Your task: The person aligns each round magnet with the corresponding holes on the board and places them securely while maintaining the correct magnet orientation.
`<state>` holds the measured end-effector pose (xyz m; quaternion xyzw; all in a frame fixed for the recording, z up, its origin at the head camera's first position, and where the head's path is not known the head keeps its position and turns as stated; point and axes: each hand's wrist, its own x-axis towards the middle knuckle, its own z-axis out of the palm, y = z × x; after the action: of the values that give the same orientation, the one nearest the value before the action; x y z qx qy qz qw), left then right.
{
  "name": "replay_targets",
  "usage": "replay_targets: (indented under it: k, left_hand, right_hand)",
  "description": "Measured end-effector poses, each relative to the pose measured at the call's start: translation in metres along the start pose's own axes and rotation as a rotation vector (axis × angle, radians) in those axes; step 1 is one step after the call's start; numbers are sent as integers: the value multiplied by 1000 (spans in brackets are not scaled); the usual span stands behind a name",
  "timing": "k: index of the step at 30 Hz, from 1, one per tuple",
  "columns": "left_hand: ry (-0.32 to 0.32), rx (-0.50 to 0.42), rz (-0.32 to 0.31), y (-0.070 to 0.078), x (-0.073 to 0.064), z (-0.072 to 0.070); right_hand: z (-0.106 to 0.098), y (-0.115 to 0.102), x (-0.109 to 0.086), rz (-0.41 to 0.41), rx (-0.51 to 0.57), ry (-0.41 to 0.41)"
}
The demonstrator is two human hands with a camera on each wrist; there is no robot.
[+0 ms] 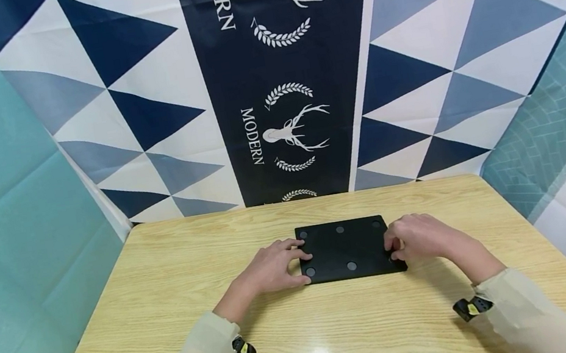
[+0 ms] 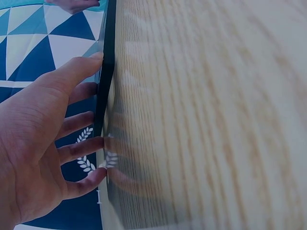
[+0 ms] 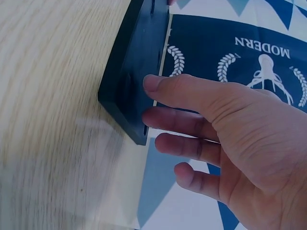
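Observation:
A thin black rectangular board point(image 1: 347, 248) with several round grey spots lies flat on the table, shown edge-on in both wrist views. My left hand point(image 1: 275, 267) rests at its left end with fingers spread, the thumb and fingertips touching that side. At the opposite end, my right hand point(image 1: 420, 236) hovers over the lower right corner, its fingers loosely bent. In the right wrist view the thumb and index fingertip stand a little apart, close to the board's face, and nothing shows between them. The right fingers partly cover the round spot at that corner.
The light wood table point(image 1: 172, 317) ends at a patterned cloth point(image 1: 289, 76) hanging behind it. Teal cloth point(image 1: 11, 182) hangs on the left. Each wrist wears a small black device, the left one point(image 1: 244, 351) and the right one point(image 1: 472, 308).

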<state>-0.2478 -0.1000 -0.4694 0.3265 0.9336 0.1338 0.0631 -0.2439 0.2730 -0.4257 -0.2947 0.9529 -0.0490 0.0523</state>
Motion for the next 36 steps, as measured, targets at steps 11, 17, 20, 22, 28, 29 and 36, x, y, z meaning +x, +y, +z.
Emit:
replay_targets:
  k: [11,17,20,22,28,29,36]
  left_hand:
    - [2,0,-2,-1,0,1]
    - [1,-12,-7,0,0,1]
    - [2,-13,-6,0,0,1]
    - [3,-13,-5,0,0,1]
    - [2,-13,-5,0,0,1]
    - [2,-12,-6,0,0,1]
    - [1,-14,-8,0,0,1]
  right_hand:
    - [-3,15,-5,20,30,22]
    - [-8,22,-9,31,31,45]
    - [-10,27,-10,41,32,54]
    - [-11,30,-11,41,33,62]
    - [-14,41,-13,54,44,64]
    - [-14,43,-14,63,47,61]
    - [-18,53,-15,89,52,48]
